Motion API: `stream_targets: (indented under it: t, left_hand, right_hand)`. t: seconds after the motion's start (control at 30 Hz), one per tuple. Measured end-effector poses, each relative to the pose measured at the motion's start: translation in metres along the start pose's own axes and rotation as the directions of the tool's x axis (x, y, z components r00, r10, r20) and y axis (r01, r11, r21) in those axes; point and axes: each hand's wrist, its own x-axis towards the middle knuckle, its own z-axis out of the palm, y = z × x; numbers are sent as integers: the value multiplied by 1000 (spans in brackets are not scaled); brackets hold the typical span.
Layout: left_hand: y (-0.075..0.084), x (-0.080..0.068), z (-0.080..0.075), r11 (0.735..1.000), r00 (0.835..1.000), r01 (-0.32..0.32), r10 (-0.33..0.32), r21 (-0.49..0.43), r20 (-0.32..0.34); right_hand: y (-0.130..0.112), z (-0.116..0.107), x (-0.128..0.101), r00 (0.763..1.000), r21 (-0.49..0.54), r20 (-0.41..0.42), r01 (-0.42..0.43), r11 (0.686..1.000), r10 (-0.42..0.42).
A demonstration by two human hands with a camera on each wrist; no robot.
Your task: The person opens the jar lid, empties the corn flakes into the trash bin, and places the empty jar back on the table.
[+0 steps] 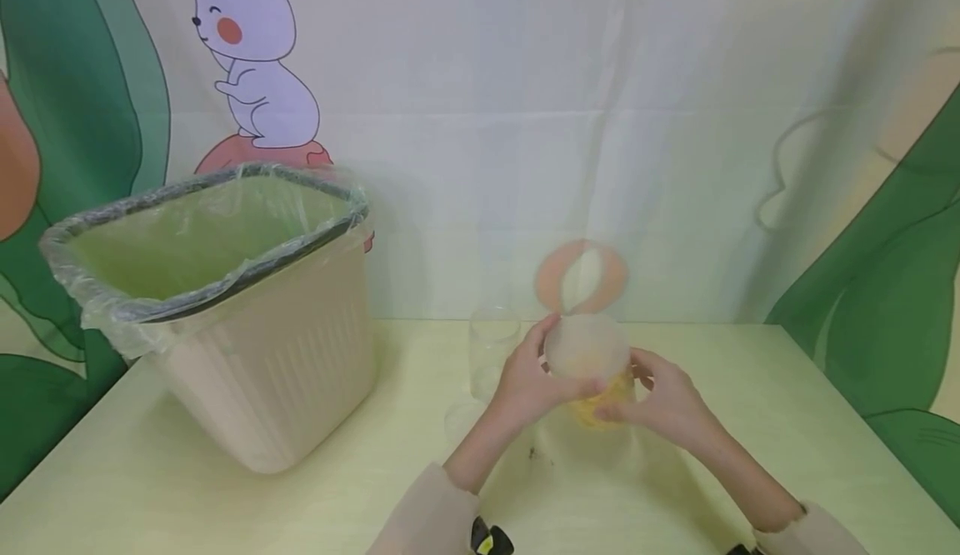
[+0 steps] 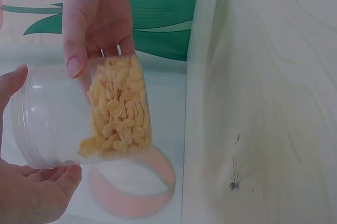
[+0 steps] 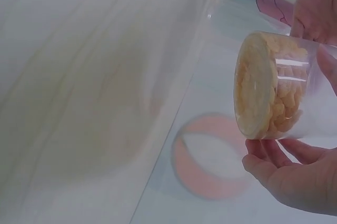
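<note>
A clear plastic jar (image 1: 588, 363) holds yellow flakes (image 2: 120, 108) in its lower part; its round top looks whitish. Both hands grip it from opposite sides, above the table. My left hand (image 1: 527, 380) is on the left side, its thumb and fingers near the jar's rim (image 2: 32, 124) in the left wrist view. Lower down, beside the flakes, my right hand (image 1: 670, 397) grips the right side. The right wrist view shows the jar's base (image 3: 254, 84) apart from the tabletop. Behind my left hand stands a clear cylindrical container (image 1: 486, 342), and another clear container (image 1: 459, 422) is partly hidden by the left forearm.
A beige waste bin (image 1: 277, 380) lined with a clear bag stands on the left of the pale table (image 1: 360, 488). A printed curtain (image 1: 450, 163) with a rabbit and leaves hangs behind the table. Small dark specks (image 1: 534, 455) mark the tabletop near the left forearm.
</note>
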Motion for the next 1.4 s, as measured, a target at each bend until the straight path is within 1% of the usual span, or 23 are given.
stream_targets:
  t: [0.13,0.2,0.3,0.4,0.53,0.7,0.83,0.97,1.1,1.2,1.4]
  left_hand:
    - [1,-3,-2,999,1000,-11,11,30,4]
    - [1,-5,-3,998,1000,-30,30,47,-2]
    - [2,-9,-2,996,998,-52,54,73,-25]
    - [2,-12,-1,995,997,-56,61,88,-57]
    - [3,-13,0,996,994,-51,58,73,-94]
    - [3,-13,1,998,993,-49,53,38,-110]
    - [3,-14,1,999,994,-35,35,1,-103]
    - [3,-14,1,999,997,-15,12,-42,-83]
    - [4,-15,0,996,998,-2,-4,-85,-65]
    - [4,-16,0,995,998,-5,-1,-104,-55]
    - [4,-17,-1,993,999,-2,-2,-114,-38]
  right_hand:
    - [-1,0,-3,1000,3,-1,27,1000,-27]
    - [-2,-1,-5,999,-1,1,34,999,-34]
    - [-3,-2,-8,999,-7,9,48,999,-48]
    - [-4,-4,-10,998,-11,13,60,998,-60]
    - [-6,-5,-11,997,13,21,71,997,-71]
    - [-7,-6,-12,996,61,33,85,994,-87]
    - [-6,-7,-12,993,91,55,99,991,-104]
    - [-4,-8,-13,990,109,86,105,989,-114]
    - [-4,-10,-14,987,89,124,88,992,-98]
    - [-4,-10,-14,986,72,140,86,994,-95]
    - [-4,-10,-14,986,57,128,99,994,-105]
